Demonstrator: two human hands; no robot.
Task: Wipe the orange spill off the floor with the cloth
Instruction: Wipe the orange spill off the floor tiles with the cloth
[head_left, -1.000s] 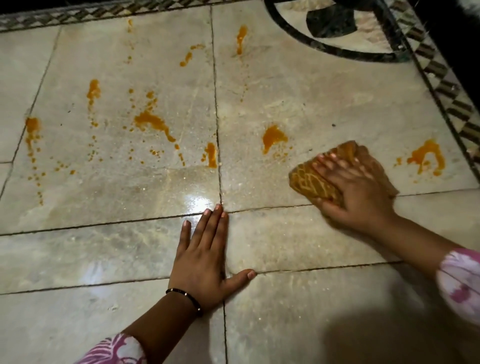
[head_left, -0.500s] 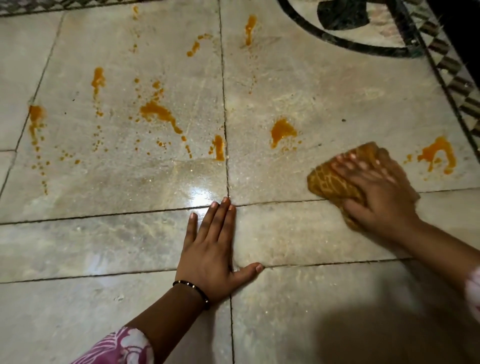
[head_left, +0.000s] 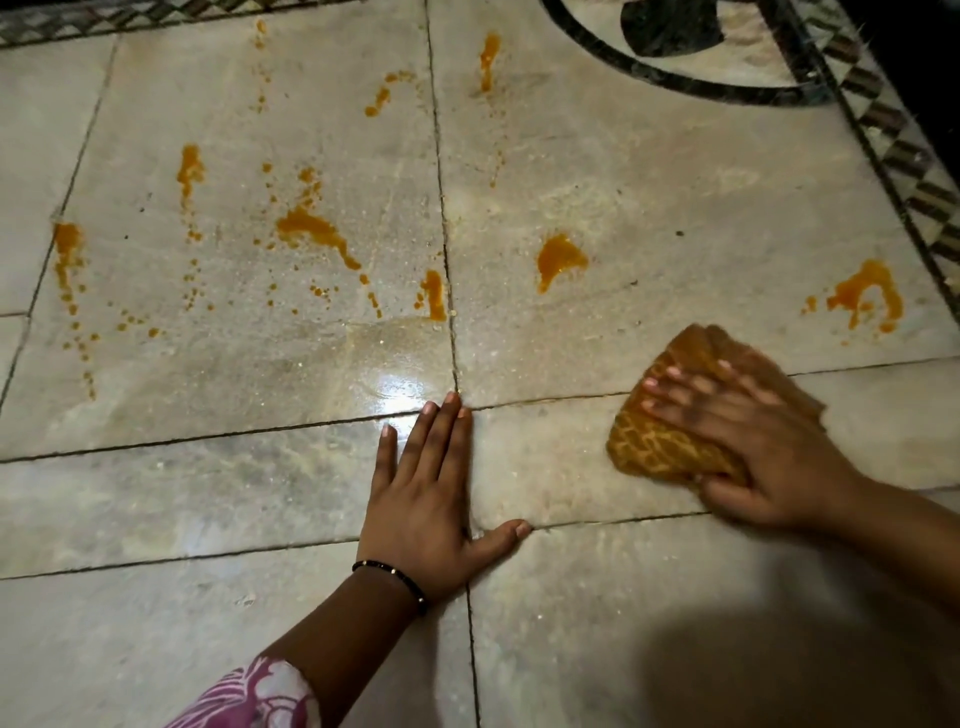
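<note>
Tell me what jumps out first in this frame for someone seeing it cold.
Orange spill is splashed in blobs and drips across the pale stone floor, mostly upper left, with one more patch at far right. The right hand presses a patterned orange cloth to the floor at right, motion-blurred. The left hand lies flat at centre beside a bright glare spot.
</note>
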